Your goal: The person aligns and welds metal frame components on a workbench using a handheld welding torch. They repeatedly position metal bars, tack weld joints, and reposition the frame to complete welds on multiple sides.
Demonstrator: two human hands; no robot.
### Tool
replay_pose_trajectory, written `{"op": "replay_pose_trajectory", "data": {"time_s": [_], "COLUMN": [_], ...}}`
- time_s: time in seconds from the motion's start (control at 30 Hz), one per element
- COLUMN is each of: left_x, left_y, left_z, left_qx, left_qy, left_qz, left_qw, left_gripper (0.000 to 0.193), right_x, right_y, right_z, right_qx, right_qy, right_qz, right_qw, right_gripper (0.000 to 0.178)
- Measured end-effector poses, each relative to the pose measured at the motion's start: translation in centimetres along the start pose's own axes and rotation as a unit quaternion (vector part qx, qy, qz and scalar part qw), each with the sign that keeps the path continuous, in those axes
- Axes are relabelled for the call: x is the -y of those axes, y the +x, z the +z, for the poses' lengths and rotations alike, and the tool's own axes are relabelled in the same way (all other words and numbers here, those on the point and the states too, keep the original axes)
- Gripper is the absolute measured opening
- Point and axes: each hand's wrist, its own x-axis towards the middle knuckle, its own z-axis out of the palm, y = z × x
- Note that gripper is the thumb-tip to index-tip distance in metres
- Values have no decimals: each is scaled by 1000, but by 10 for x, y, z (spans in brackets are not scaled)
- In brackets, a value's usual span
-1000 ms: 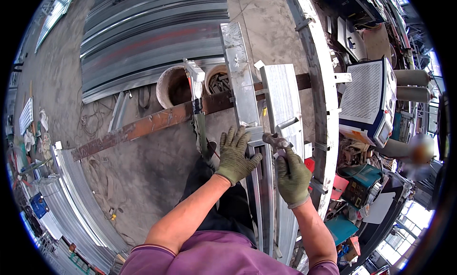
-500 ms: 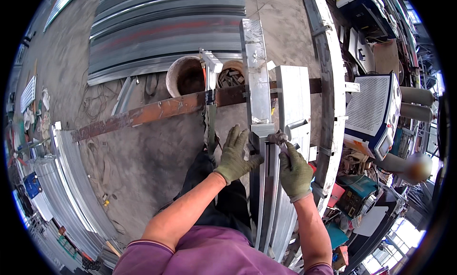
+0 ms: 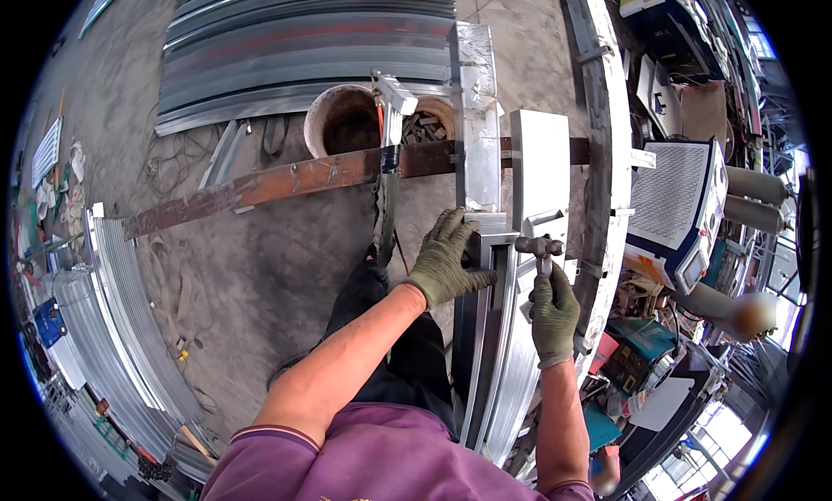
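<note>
Right of centre in the head view, the right hand (image 3: 555, 317) has its grip closed round a hammer (image 3: 541, 246), head just right of the far end of a metal frame (image 3: 477, 345) running near to far. The left hand (image 3: 445, 260), nearer the frame, spreads open at its left edge.

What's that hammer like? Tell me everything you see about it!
The hammer has a worn, grey-brown head that looks like metal, with a stubby, rounded end on the right. The head lies crosswise above a silvery bit of handle. The gloved right hand grips the handle and hides the rest. It's over a long, silvery metal bar; I can't tell whether they touch.
</note>
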Motion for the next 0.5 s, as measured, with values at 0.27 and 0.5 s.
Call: {"op": "replay_pose_trajectory", "data": {"time_s": [0.27,0.5], "left_x": [0,-6], "left_y": [3,1], "left_z": [9,16], "left_qx": [-34,-46], "left_qy": [27,49], "left_qz": [16,2], "left_qw": [999,998], "left_gripper": [108,99], "right_x": [44,124], "right_y": [9,61], "right_z": [-11,-4], "right_qx": [-37,205], "right_qy": [-67,-432], "right_qz": [-104,-3], "right_qw": [992,878], "right_gripper": [36,43]}}
